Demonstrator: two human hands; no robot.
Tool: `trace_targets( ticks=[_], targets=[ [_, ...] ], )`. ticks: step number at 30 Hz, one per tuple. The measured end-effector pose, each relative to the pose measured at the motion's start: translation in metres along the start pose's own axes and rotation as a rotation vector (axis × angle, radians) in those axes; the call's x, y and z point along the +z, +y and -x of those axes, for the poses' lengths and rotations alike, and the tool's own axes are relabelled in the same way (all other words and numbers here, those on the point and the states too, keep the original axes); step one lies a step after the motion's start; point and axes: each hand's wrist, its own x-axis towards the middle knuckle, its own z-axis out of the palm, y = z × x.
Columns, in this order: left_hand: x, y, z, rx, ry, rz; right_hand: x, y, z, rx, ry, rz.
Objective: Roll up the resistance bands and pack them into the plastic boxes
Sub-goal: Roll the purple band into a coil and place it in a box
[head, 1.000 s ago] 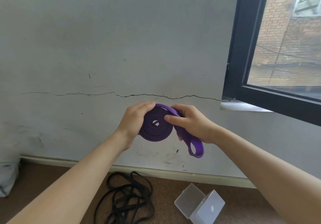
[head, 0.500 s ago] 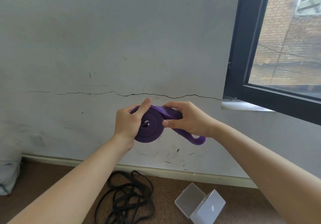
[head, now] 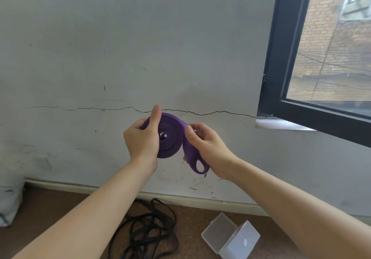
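Grey plaster wall [head: 140, 37] ahead, a jagged crack [head: 200, 113] running across it, and a dark-framed window [head: 281, 58] at 2 o'clock. Centre frame is the purple band [head: 170, 138], a flat rubbery strap wound into a tight spiral disc. The left hand [head: 140, 142] curls round the coil, thumb up over its rim. The right hand [head: 206, 146] pinches the loose looped tail at the coil's 4 o'clock. Down on the brown floor [head: 190, 218], tangled black bands [head: 148, 230] sit at 6 and an open translucent box [head: 230, 236] at 5.
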Motion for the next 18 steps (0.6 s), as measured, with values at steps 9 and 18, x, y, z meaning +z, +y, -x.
trace_targets(
  ticks=[9,18],
  targets=[
    [-0.01,0.006,-0.016,-0.009,0.197,0.083,0.008,0.021,0.005,0.072,0.066,0.117],
    [-0.02,-0.002,-0.019,0.011,0.182,0.037,-0.004,0.003,-0.014,0.271,0.39,-0.548]
  ],
)
